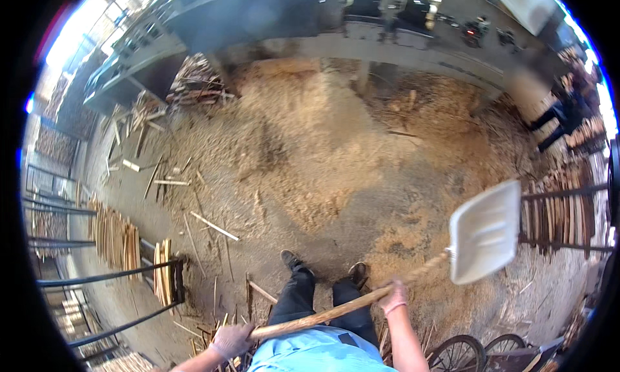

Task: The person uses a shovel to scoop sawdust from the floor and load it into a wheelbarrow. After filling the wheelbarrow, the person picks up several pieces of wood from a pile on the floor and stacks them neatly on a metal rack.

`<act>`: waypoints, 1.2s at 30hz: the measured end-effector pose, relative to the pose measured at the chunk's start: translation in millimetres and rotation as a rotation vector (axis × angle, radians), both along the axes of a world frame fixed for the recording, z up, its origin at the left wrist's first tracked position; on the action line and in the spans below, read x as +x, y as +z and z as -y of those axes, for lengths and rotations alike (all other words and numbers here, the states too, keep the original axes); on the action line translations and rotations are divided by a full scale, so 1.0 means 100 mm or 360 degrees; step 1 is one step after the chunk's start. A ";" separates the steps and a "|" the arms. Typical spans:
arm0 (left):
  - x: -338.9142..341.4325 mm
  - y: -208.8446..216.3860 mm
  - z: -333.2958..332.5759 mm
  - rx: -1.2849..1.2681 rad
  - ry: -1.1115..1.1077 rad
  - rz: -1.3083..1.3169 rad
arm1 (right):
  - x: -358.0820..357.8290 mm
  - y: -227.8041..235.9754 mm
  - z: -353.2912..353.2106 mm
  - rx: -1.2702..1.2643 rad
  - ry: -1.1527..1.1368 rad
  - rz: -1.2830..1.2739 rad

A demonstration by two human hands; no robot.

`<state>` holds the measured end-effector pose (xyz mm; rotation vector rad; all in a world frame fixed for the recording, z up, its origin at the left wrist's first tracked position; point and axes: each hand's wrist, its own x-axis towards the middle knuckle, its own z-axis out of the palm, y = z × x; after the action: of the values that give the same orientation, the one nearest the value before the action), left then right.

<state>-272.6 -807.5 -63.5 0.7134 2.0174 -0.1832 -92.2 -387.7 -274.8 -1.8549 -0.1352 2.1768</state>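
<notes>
The wide white plastic-looking shovel point(485, 233) at frame right looks light, stiff, best held where left hand point(234, 341) and right hand point(392, 298) fingers wrap its brown wooden stick point(336, 311).

Over on the left, a stack of wooden slats point(115, 236) stood in a row, and just beside it, nearer the middle, came a smaller bundle of slats point(163, 272), with dark metal rails point(106, 278) running past! Out on the ground a pale stick point(214, 227) lay slantwise, a short pale block point(131, 165) well apart from it, and up beyond sat a heap of scrap wood point(197, 84). Far right, a person in dark clothing point(569, 113) stood above another slat stack point(562, 210)! A motorcycle point(475, 33) waited at the top, and two spoked wheels point(458, 356) filled the lower right corner.
</notes>
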 end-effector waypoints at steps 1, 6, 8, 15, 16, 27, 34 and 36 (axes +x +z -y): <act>0.19 0.04 0.39 0.0003 0.0011 -0.0075 | -0.17 -0.33 0.24 -0.0028 0.0204 -0.0114; 0.32 0.71 0.92 -0.0277 0.1065 0.0075 | -1.34 -0.94 1.71 -0.0450 0.0855 0.0048; 0.32 0.46 1.15 -0.0373 0.1250 0.0065 | -1.65 -1.06 2.27 -0.0538 0.1107 -0.0059; 0.12 -0.71 1.44 -0.0516 0.1596 0.0067 | -1.65 -1.34 4.20 -0.1032 0.1734 -0.0040; 0.09 -0.90 1.43 -0.0515 0.1618 0.0076 | -1.67 -1.40 4.39 -0.1290 0.1777 0.0115; -0.53 -3.11 0.91 -0.0365 0.1830 -0.0032 | -5.74 -3.70 2.37 -0.0430 0.1976 0.0309; 0.14 -4.26 0.65 -0.0424 0.1859 -0.0318 | -5.15 -4.43 2.21 -0.0065 0.1967 0.0430; 0.23 -4.29 0.55 -0.0355 0.1922 -0.0218 | -5.07 -4.48 2.03 0.0115 0.2019 0.0549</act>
<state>-249.4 -862.7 -492.7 -0.7156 2.1702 0.2610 -599.3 -591.0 -723.0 -2.3861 -1.8524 2.2943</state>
